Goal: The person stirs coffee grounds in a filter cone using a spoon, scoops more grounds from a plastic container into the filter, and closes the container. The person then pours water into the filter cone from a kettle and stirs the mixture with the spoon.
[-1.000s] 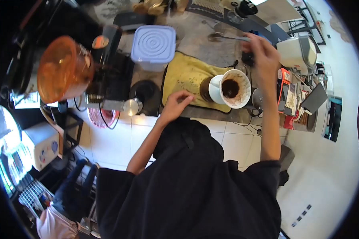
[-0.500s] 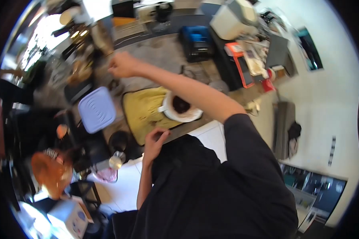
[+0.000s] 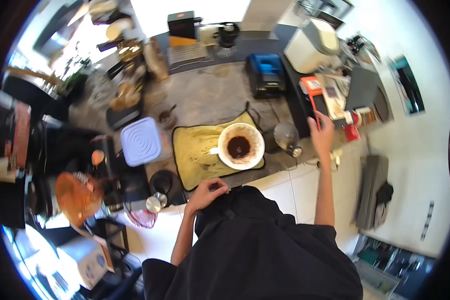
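A white handled coffee dripper (image 3: 261, 150) with dark wet coffee in its bottom stands on a yellow-green towel (image 3: 190, 155) with a dark border. My left hand (image 3: 207, 193) is by the table's front edge, below the towel; its thumb and index finger curl into a loop, and I see nothing inside. Off to the right, my right hand (image 3: 321, 129) is raised with fingers loosely apart and nothing visible in them. A dark grey rounded vessel (image 3: 286, 136) with a shiny end lies between that hand and the dripper.
Left of the towel is a pale lilac square lid (image 3: 141, 141). A blue and black device (image 3: 266, 75) stands behind, beside a cream bin-like appliance (image 3: 312, 45). An orange-red frame (image 3: 312, 92) lies near my right hand. Glassware crowds the left; a copper-coloured bowl (image 3: 78, 198) is at lower left.
My right arm has swung from the far left of the table, across the dripper, to the right side. My left hand stays near the front edge. The view has shifted slightly.
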Motion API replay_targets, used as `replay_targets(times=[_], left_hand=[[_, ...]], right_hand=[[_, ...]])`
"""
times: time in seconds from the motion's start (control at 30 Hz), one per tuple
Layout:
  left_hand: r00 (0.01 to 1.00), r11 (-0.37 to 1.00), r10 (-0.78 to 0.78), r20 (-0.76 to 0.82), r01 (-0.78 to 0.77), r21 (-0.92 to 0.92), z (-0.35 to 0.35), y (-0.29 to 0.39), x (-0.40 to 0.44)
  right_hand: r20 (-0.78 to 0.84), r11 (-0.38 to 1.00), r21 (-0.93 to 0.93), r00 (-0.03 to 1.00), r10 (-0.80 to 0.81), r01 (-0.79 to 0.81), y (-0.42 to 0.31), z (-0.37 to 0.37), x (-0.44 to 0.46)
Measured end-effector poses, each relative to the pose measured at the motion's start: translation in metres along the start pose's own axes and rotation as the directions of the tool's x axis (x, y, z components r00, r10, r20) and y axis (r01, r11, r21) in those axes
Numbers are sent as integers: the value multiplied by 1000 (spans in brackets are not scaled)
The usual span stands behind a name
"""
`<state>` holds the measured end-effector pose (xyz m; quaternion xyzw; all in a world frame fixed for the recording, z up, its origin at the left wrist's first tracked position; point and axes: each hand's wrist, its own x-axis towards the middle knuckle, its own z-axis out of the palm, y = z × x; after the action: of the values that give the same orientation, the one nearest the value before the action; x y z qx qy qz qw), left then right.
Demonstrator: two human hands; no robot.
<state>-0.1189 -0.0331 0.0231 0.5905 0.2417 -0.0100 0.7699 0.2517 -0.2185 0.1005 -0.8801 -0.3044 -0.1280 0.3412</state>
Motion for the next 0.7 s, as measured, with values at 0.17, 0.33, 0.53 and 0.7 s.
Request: replay_targets(times=[0.17,0.33,0.53,0.7], left_hand=[[986,997,81,-145,-82,-5,28,-10,-10],[937,990,-36,-347,-13,-139,70,-28,-40],[831,983,-86,-549,-19,-184,118,-50,-67],[725,965,-120,-678,-75,-252,146,-68,-81]], right_hand=[[-57,969,-239,995,-82,66,79,13,8],[-61,1000,13,998,10,-9,105,29,30],[58,990,82,993,107,-112,97,19,42],[58,1000,27,998,-15,13,110,22,42]])
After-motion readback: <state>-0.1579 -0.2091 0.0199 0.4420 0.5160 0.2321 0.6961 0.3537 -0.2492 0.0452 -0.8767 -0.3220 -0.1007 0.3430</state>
